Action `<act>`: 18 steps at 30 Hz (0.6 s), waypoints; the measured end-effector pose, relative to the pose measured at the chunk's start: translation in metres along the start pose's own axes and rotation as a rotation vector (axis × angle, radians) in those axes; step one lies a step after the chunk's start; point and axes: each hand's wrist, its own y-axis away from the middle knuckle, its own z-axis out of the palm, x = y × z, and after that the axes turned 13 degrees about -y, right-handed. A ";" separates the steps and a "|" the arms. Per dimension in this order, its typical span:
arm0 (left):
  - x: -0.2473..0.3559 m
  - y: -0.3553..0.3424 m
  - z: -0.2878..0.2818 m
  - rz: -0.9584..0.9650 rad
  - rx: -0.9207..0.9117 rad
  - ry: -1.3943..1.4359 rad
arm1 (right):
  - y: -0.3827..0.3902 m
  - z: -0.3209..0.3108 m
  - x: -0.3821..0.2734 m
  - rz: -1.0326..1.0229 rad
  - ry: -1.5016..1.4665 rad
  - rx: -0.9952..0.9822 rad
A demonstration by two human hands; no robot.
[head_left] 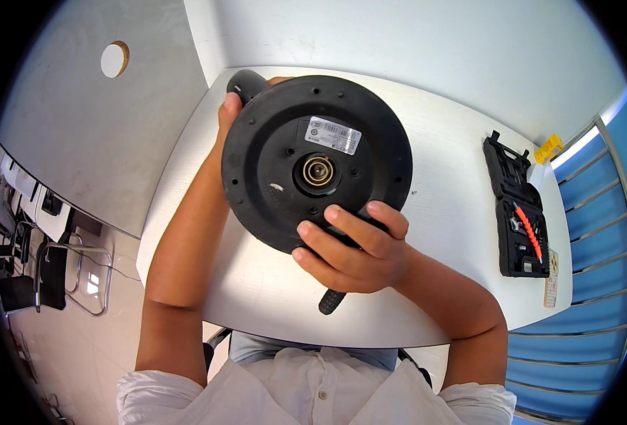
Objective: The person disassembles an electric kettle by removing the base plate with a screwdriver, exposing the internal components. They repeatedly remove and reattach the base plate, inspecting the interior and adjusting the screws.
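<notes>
Electric kettle [257, 152] shows its underside above the table [257, 304]; left hand [227, 122] grips its handle [245, 83], right hand [374, 256] curls fingers [359, 239] over the rim, a black ribbed grip [332, 301] jutting below.

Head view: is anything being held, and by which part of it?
A black disc, held by its lower-right rim in the right hand. The left hand is at its upper-left edge, but how it grips is mostly hidden.
</notes>
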 end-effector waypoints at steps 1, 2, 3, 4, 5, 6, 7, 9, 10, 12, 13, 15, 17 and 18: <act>0.002 0.000 0.002 -0.026 0.024 -0.042 | 0.001 -0.001 0.000 0.003 0.001 -0.011; 0.004 0.001 0.003 -0.054 0.047 -0.084 | 0.001 -0.002 0.001 0.006 0.001 -0.021; 0.007 0.001 0.008 -0.078 0.082 -0.135 | 0.002 -0.002 0.001 0.008 0.000 -0.031; 0.007 0.000 0.009 -0.079 0.086 -0.155 | 0.002 -0.002 0.002 0.003 0.001 -0.031; 0.008 0.000 0.010 -0.080 0.090 -0.174 | 0.002 -0.002 0.002 -0.002 0.003 -0.032; 0.009 -0.001 0.011 -0.080 0.093 -0.193 | 0.002 -0.002 0.002 -0.008 0.004 -0.032; 0.006 -0.001 0.007 -0.073 0.075 -0.175 | 0.002 -0.002 0.002 -0.007 0.003 -0.032; 0.006 -0.001 0.008 -0.066 0.067 -0.155 | 0.002 -0.003 0.002 -0.003 0.001 -0.032; 0.006 -0.002 0.008 -0.062 0.063 -0.144 | 0.002 -0.003 0.003 -0.003 0.001 -0.033; 0.006 -0.003 0.011 -0.056 0.107 -0.155 | 0.001 -0.004 0.004 -0.005 0.001 -0.034; 0.006 -0.004 0.010 -0.033 0.096 -0.174 | 0.001 -0.005 0.004 0.000 -0.001 -0.036; 0.003 -0.006 0.004 -0.025 0.049 -0.147 | 0.001 -0.006 0.005 0.011 -0.004 -0.041; 0.002 -0.006 0.001 -0.002 0.005 -0.101 | 0.001 -0.005 0.005 0.020 -0.007 -0.027; 0.001 -0.007 0.001 0.017 -0.017 -0.068 | 0.002 -0.004 0.005 0.026 -0.007 -0.021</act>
